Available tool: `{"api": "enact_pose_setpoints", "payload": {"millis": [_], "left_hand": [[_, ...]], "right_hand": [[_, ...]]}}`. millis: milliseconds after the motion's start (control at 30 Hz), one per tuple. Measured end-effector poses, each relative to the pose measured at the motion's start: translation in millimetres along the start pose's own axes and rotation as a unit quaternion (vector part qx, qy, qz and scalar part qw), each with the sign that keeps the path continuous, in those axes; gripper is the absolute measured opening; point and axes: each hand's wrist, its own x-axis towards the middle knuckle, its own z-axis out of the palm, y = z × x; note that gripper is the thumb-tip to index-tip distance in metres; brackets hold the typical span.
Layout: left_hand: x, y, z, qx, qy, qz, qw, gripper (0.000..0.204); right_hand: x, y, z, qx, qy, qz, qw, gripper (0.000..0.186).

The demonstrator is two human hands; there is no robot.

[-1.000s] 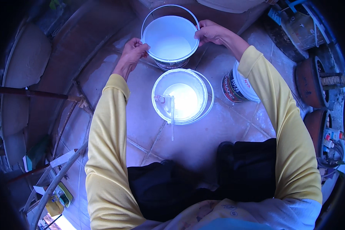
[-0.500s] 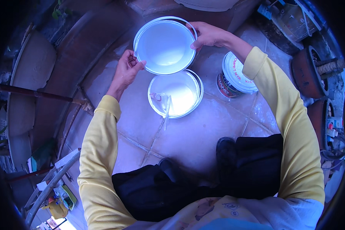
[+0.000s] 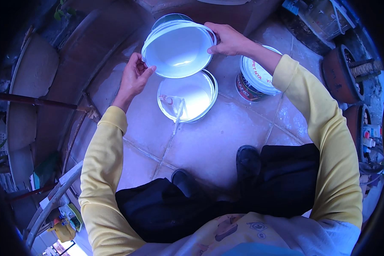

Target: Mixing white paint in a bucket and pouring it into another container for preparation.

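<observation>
Both my hands hold a white plastic bucket (image 3: 179, 49) in the air, its mouth tilted toward me. My left hand (image 3: 134, 79) pinches its rim at the left, thumb inside. At the upper right my right hand (image 3: 229, 39) grips the rim, the thumb along its edge. Directly below, a second bucket (image 3: 214, 91) stands on the floor, with bright white liquid (image 3: 200, 96) in it. A pale, narrow stick (image 3: 178, 115) leans over that bucket's near rim; the pinkish piece beside it is hard to make out.
A lidded paint bucket (image 3: 260, 72) stands at the right on the tiled floor (image 3: 209, 147). Large plant pots (image 3: 343, 74) line the right side. Along the left run a brown wall (image 3: 81, 47) and a dark red rod (image 3: 38, 101). My shoes (image 3: 247, 162) are close below.
The held bucket has tipped further toward me, and its dark outer side now shows at the top. Both hands keep their hold on the rim. The whole view has shifted slightly.
</observation>
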Motion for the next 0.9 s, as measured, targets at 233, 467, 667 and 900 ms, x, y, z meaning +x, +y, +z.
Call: {"api": "enact_pose_setpoints", "payload": {"millis": [233, 467, 667, 900], "left_hand": [[-10, 0, 3, 0.058, 0.007, 0.010, 0.998, 0.028], [-15, 2, 4, 0.095, 0.010, 0.022, 0.995, 0.028], [-21, 8, 6, 0.138, 0.017, 0.031, 0.990, 0.028], [-28, 6, 8, 0.183, 0.026, 0.053, 0.981, 0.028]], "right_hand": [[-8, -6, 3, -0.018, 0.004, -0.001, 1.000, 0.042], [-12, -3, 9, -0.054, 0.018, -0.020, 0.998, 0.040], [-16, -3, 13, -0.064, 0.024, -0.022, 0.997, 0.038], [-22, -1, 15, -0.092, 0.057, -0.066, 0.992, 0.037]]}}
